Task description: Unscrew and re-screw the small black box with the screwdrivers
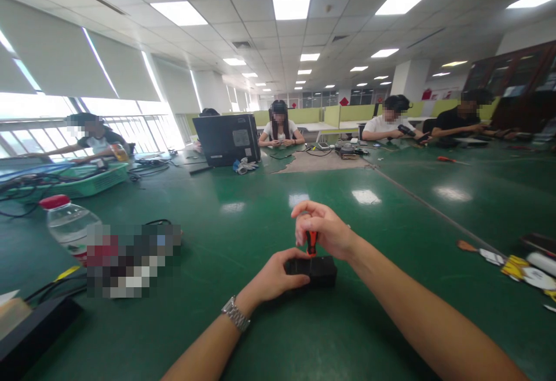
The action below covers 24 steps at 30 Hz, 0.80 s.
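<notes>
Head view, lower centre of the frame: the left hand (271, 277) clamps a small black box (316, 270) flat on the green table (243, 311), fingers pressed against its side, while the right hand (324, 229) pinches an orange-handled screwdriver (311, 242) upright on its top. The box looks rigid and light, likely to slide; best gripped by its sides.

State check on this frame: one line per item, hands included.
left hand: closed on the black box, holding it on the table
right hand: gripping the screwdriver handle from above
screwdriver: upright, tip down on the box
black box: flat on the green table
water bottle: lying tilted, red cap on
green basket: holds cables
computer case: upright, back toward camera
</notes>
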Available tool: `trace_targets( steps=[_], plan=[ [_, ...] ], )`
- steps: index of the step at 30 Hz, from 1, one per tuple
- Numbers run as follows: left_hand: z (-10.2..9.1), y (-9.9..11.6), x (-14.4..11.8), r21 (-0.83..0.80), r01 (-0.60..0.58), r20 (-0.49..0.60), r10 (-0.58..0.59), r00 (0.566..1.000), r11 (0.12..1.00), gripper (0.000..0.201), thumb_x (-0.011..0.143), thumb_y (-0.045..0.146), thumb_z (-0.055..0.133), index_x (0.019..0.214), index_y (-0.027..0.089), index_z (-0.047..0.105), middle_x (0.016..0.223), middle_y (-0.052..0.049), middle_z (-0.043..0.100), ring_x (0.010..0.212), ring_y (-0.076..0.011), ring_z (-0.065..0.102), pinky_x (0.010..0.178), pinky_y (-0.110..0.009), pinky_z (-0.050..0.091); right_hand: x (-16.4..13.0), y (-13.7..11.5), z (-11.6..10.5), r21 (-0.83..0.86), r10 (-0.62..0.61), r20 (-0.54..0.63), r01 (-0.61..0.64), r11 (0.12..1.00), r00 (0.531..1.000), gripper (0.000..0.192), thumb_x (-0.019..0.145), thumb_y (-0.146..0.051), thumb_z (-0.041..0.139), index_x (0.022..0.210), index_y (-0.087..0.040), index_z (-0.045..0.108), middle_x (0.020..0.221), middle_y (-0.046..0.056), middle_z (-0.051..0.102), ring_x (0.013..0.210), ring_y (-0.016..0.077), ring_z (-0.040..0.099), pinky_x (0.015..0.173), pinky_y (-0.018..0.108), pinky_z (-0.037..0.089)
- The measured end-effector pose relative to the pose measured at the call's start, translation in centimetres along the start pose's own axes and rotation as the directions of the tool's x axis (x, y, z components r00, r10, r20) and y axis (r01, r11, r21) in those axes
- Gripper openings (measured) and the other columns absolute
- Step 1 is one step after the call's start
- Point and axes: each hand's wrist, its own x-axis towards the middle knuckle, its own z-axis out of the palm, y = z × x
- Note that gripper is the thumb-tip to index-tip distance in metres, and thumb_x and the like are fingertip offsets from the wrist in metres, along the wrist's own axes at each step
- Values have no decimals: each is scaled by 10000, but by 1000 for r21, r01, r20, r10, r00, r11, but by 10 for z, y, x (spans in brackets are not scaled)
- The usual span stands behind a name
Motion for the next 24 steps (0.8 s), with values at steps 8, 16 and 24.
trace_targets(
  steps=[8,16,24],
  plan=[
    [0,-1,0,8,10,-6,-10,1000,1000,387,713,266,735,1080,190,638,922,-6,629,782,-165,556,732,-258,436,1,-4,4,39,-16,-86,20,999,996,121,767,-203,594,886,-191,576,565,-67,523,494,93,500,567,278,482],
    [1,-1,-1,0,16,-7,-16,1000,1000,384,714,250,728,1081,191,637,948,-8,637,812,-178,573,736,-261,443,0,-3,6,6,17,-30,-17,1000,999,162,793,-229,584,950,-190,581,532,-79,494,473,85,475,588,278,463],
    [1,0,0,-13,14,-6,-14,1000,1000,391,710,249,732,1086,193,638,965,-10,639,820,-178,570,739,-262,442,0,-4,8,-36,26,-67,-29,999,997,129,798,-258,578,907,-190,589,472,-98,458,414,74,422,583,282,465]
  ],
)
